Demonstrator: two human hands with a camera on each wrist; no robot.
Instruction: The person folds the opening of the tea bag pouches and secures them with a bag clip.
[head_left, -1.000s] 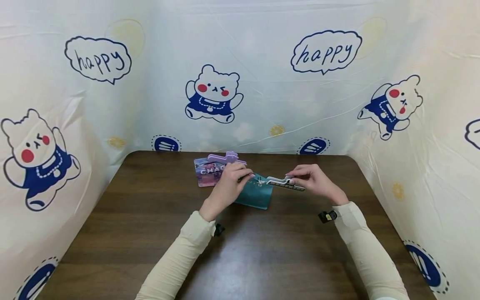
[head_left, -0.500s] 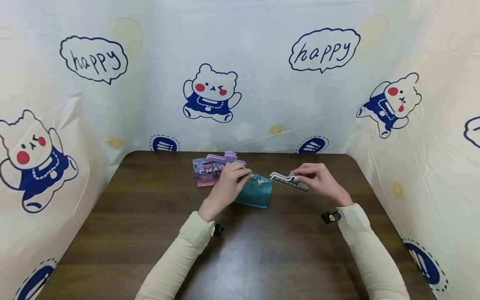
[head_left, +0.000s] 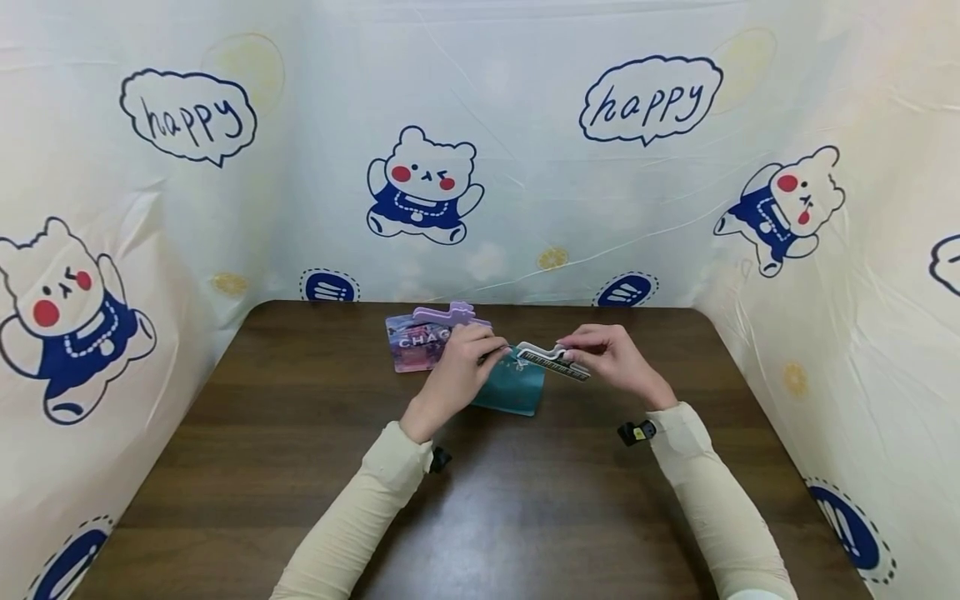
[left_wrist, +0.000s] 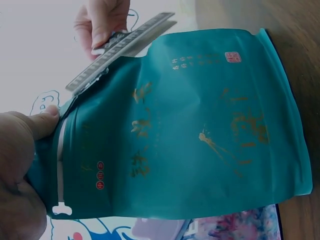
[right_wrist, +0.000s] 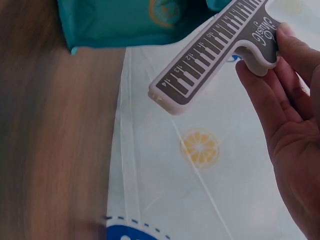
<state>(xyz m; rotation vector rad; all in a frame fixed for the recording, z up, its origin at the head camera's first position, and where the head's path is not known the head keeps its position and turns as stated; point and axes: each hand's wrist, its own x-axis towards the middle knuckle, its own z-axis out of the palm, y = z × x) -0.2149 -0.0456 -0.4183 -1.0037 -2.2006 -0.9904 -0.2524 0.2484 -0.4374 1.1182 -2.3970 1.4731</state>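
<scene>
My left hand grips the top edge of a teal tea pouch, which stands on the table with gold lettering on its front. Between the thumb and fingers of my right hand is a grey-and-white bag clip printed with piano keys. In the left wrist view the clip lies slantwise at the pouch's top corner, its jaws parted, with one bar in front of the teal film. How deep the film sits between the bars is hard to tell.
Behind my left hand, a pink-and-purple packet lettered "CHAG" bears a purple clip along its top. The brown table ends at a printed cloth backdrop at the back and sides.
My right hand first drew the clip slightly right, away from the pouch, then brought it back left over the pouch's top corner. The left hand keeps its hold on the pouch.
</scene>
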